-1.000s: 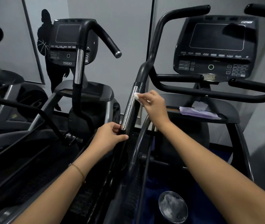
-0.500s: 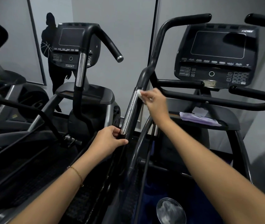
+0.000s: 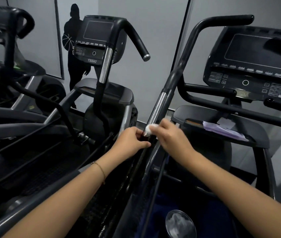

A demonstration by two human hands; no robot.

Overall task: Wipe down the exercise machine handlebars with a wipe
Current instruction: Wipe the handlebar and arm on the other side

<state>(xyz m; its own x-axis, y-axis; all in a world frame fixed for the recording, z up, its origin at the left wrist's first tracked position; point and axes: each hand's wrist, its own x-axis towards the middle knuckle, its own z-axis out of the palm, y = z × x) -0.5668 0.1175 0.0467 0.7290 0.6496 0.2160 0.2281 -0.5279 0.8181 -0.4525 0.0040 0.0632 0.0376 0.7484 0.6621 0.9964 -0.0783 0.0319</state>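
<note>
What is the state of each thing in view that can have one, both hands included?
handlebar, tilted, gripped below its chrome part.
left hand, grips the handlebar under the chrome part.
right hand, blurred, pinches the wipe.
wipe, bunched, pressed on the chrome part's lower end.
console screen, dark.
purple packet, lying flat below the console screen.

Dim, flat indoor light; motion blur on right hand [image 3: 172, 136]; wide-angle bending at edges.
</note>
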